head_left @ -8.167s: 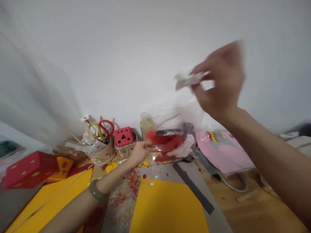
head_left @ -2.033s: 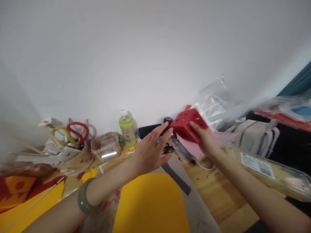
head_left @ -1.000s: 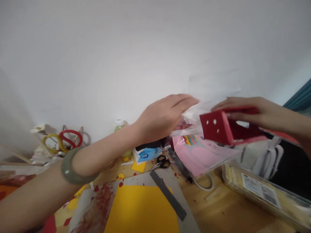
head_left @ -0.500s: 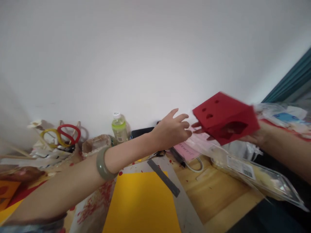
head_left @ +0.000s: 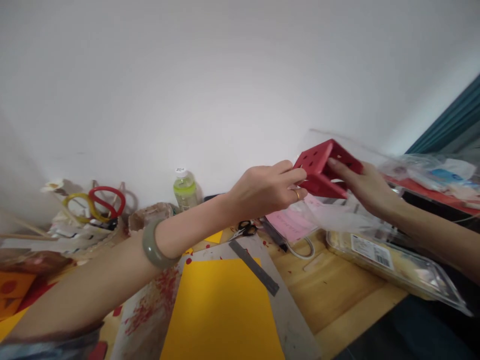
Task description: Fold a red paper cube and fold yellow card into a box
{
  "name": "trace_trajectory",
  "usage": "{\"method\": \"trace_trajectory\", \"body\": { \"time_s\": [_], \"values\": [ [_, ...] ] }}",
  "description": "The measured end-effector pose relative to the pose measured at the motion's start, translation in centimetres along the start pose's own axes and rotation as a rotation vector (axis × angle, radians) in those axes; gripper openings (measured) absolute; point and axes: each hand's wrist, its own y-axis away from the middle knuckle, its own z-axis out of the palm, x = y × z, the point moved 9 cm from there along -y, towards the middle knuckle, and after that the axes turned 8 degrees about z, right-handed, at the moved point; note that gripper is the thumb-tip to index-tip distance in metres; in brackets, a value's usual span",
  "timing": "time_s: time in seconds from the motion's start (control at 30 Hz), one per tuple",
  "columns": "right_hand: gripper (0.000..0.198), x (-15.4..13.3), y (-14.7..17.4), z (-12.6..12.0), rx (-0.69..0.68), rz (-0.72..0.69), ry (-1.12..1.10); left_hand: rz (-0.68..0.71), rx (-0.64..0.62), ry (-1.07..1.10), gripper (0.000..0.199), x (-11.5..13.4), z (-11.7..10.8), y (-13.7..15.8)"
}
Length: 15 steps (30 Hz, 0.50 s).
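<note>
The red box [head_left: 318, 162], with small holes cut in it, was held up in the air in front of the pale wall [head_left: 240, 85], right of centre, its open side turned partly toward the camera. The right hand [head_left: 369, 185] was clamped on it from the right, thumb inside the open side; the other fingers were mostly hidden. The left hand [head_left: 268, 190] met the box at its left edge with bent fingers, though whether they pinched it or only touched it I could not tell. A green bracelet [head_left: 152, 245] circled the left wrist and a ring [head_left: 297, 195] sat on one finger

Under the hands lay a pink packet [head_left: 287, 226], with a pale cable [head_left: 309, 249] just beside it. To the right, on the wooden table [head_left: 333, 285], was a clear plastic tray [head_left: 397, 270] with a printed label. Nearer the camera, a yellow sheet [head_left: 221, 315] lay on a grey board [head_left: 296, 320], a dark strip [head_left: 255, 267] slanting over its upper right corner. Black-handled scissors [head_left: 247, 228] lay just beyond the board, and a bottle [head_left: 184, 190] with a white cap stood upright near the wall
</note>
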Motion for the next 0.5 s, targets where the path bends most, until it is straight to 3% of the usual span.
{"method": "trace_trajectory", "body": {
  "time_s": [0.13, 0.27, 0.37, 0.43, 0.5],
  "values": [
    [0.05, -1.7, -0.1, -0.3, 0.045, -0.112, 0.27, 0.03, -0.058, 0.003, 0.033, 0.3, 0.8, 0.4],
    [0.058, -3.1, 0.9, 1.0, -0.035, -0.492, 0.649, 0.085, -0.123, 0.014, 0.031, 0.4, 1.3, 1.4],
    [0.053, -2.2, 1.5, 1.5, -0.108, -0.675, 0.73, 0.066, -0.167, 0.012, 0.029, -0.5, 1.4, 2.3],
    [0.044, -1.8, 2.1, 2.7, -0.228, -0.76, 0.773, 0.04, -0.183, 0.028, 0.03, -1.0, 1.4, 2.5],
    [0.038, -2.1, 2.4, 4.0, -0.261, -0.807, 0.836, 0.038, -0.174, 0.051, 0.03, -1.0, 1.4, 2.4]
  ]
}}
